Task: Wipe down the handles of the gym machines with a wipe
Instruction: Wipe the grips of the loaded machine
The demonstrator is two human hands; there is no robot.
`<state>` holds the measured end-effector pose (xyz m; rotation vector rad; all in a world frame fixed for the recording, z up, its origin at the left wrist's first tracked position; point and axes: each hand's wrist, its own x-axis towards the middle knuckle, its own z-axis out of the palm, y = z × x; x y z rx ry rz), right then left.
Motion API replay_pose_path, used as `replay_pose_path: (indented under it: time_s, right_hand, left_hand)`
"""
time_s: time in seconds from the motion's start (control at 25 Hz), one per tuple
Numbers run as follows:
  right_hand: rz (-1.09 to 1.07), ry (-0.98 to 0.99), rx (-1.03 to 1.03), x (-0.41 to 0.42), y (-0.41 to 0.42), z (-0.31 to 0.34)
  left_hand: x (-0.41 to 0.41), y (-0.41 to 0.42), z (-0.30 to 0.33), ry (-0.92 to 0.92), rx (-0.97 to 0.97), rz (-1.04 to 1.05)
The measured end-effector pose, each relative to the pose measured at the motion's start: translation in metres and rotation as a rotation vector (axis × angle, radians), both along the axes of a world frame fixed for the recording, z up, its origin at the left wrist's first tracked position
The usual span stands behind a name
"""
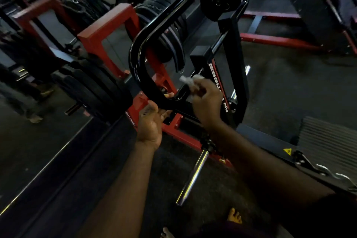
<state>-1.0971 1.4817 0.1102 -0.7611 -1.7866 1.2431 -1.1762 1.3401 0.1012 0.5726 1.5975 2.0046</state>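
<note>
A glossy black curved handle [152, 31] of a plate-loaded machine bends in a U shape across the centre of the head view. My left hand [151, 121] grips the handle's lower bend from below, with fingertips showing over the bar. My right hand [205, 100] holds a crumpled white wipe [188, 81] against the short black bar section just right of the bend. The wipe is blurred.
A red frame [108, 31] and stacked black weight plates [96, 87] stand to the left. The machine's black upright [218, 75] with white lettering is behind my right hand. A chrome peg [193, 177] juts out below. A ribbed footplate [328, 141] lies right. My bare feet [233, 216] show below.
</note>
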Motion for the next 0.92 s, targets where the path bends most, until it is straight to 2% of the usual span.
replay_pose_path:
  time_s: [0.08,0.16,0.2,0.24,0.28,0.36,0.48,0.52,0.6,0.76,0.84,0.92]
  right_hand:
    - [-0.151,0.021,-0.400,-0.021,0.034,0.018]
    - [-0.122,-0.159,-0.769,-0.036,0.051,0.024]
    - [-0.120,-0.068,-1.025,-0.042,0.050,0.019]
    - [-0.104,0.111,-1.311,-0.044,0.043,0.012]
    - [-0.055,0.221,-1.464,-0.045,0.036,0.000]
    - [0.032,0.362,-1.513,-0.043,0.027,-0.015]
    - [-0.021,0.663,-1.619,-0.045,0.048,-0.007]
    - [-0.009,0.709,-1.612,-0.046,0.054,-0.003]
    - [0.108,0.754,-1.611,-0.046,0.045,0.004]
    - [0.265,0.648,-1.615,-0.036,0.005,-0.007]
    - [0.236,0.682,-1.623,-0.036,0.006,-0.003]
    - [0.081,0.800,-1.661,-0.047,0.022,0.001]
  left_hand:
    - [0.000,0.001,-0.002,0.001,0.000,0.005]
    - [0.001,0.002,-0.001,-0.002,0.004,-0.002]
    - [0.002,0.002,-0.001,0.003,0.002,-0.002]
    - [0.003,0.002,0.000,0.010,-0.001,0.000]
    - [0.004,0.001,0.001,0.012,-0.003,-0.001]
    - [0.004,-0.001,0.004,0.011,-0.016,-0.016]
    - [0.000,-0.006,0.007,0.056,-0.056,-0.071]
    - [-0.001,-0.007,0.008,0.057,-0.053,-0.082]
    - [-0.005,-0.007,0.007,0.042,-0.034,-0.073]
    - [-0.015,-0.009,-0.001,0.011,-0.043,-0.120]
    - [-0.019,-0.010,0.002,-0.027,-0.058,-0.098]
    - [-0.022,-0.010,0.004,-0.036,-0.077,-0.079]
